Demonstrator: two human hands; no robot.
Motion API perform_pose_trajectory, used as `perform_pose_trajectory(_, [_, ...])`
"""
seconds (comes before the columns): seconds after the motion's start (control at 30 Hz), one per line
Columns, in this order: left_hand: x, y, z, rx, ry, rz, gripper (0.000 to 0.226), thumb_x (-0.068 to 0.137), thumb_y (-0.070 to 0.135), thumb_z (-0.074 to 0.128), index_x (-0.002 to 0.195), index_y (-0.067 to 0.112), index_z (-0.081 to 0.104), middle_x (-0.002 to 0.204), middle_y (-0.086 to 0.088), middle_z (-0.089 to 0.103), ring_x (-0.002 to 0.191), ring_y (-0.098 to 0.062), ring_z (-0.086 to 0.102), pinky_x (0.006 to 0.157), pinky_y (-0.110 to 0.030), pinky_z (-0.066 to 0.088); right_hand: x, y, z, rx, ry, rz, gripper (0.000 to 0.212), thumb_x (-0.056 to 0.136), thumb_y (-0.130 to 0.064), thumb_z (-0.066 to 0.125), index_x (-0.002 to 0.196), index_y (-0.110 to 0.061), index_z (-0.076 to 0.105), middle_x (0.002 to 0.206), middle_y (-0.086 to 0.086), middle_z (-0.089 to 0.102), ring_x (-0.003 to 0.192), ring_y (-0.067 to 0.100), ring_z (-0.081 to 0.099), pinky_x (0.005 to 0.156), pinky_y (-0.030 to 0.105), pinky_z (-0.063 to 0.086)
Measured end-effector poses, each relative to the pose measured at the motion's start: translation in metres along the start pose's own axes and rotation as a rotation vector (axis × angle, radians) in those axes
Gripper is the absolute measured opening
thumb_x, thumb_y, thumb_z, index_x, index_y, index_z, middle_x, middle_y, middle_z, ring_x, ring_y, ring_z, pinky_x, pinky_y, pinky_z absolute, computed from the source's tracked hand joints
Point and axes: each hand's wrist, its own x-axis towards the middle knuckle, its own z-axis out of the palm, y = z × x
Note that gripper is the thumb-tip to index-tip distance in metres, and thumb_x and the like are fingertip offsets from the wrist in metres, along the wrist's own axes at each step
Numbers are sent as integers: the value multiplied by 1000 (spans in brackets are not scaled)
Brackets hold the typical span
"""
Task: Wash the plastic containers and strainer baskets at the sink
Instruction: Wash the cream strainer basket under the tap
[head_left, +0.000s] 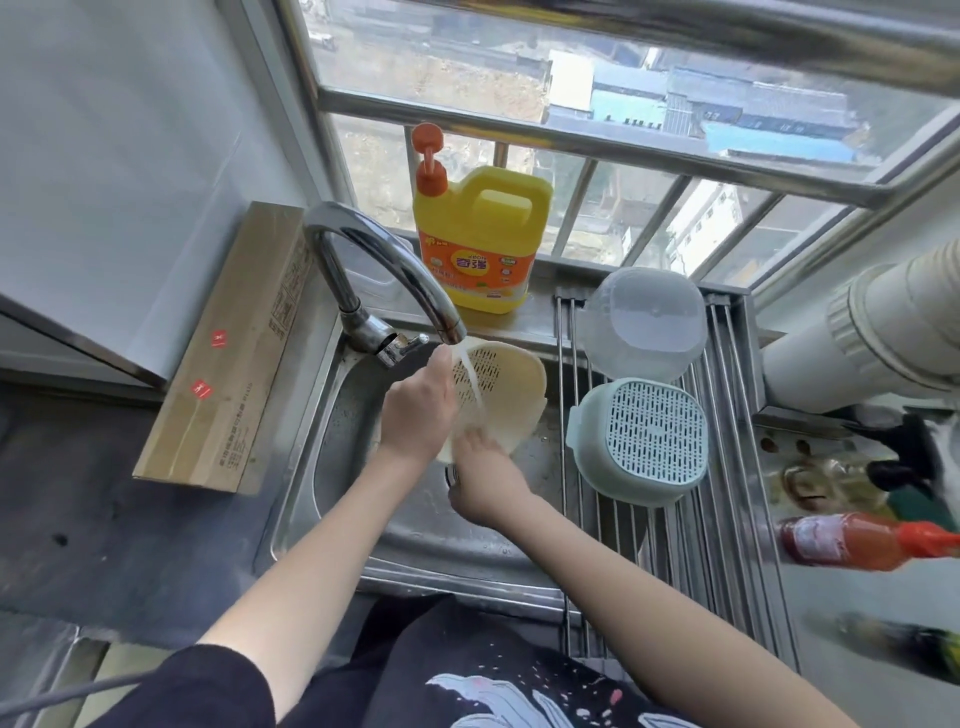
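Observation:
A cream strainer basket (511, 387) is tilted on its side over the steel sink (332, 457), under water running from the faucet (374, 265). My left hand (418, 410) grips its left rim. At the basket's lower edge my right hand (480, 480) holds on, fingers curled round the rim. On the drying rack (727, 530) to the right, a pale green strainer basket (641, 441) lies upside down. Behind it a clear plastic container (644, 322) also sits upside down.
A yellow dish soap bottle (480, 244) with an orange pump stands on the window ledge behind the sink. A long cardboard box (228, 353) lies on the counter at left. Sauce bottles (862, 540) and white pipes (883, 332) crowd the right side.

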Motion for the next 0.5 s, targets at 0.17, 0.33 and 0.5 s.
perform_pose_trajectory(0.17, [-1,-2,0,-96,-11,-224,3,85,-3,53,87,-5,52,57,-24,57,52,-42,57,49,-32,30,-7,3,-2,354,42,-226,72,74,-6,45,144,-20,32,133,8,53,124,27,47,107,42,28])
perform_pose_trajectory(0.33, [-3,-4,10,-158,-97,-323,9,93,7,46,90,0,48,71,-24,60,62,-40,54,54,-35,30,-21,20,-13,201,-2,-236,71,79,-9,48,145,-25,32,135,2,55,123,21,49,102,35,34])
perform_pose_trajectory(0.5, [-6,-21,11,-309,-141,-532,16,94,10,46,79,4,46,67,-3,49,65,-26,47,49,-32,24,-26,65,-34,-169,125,-209,39,82,-12,47,117,-24,63,130,-10,57,134,12,35,116,53,-4])
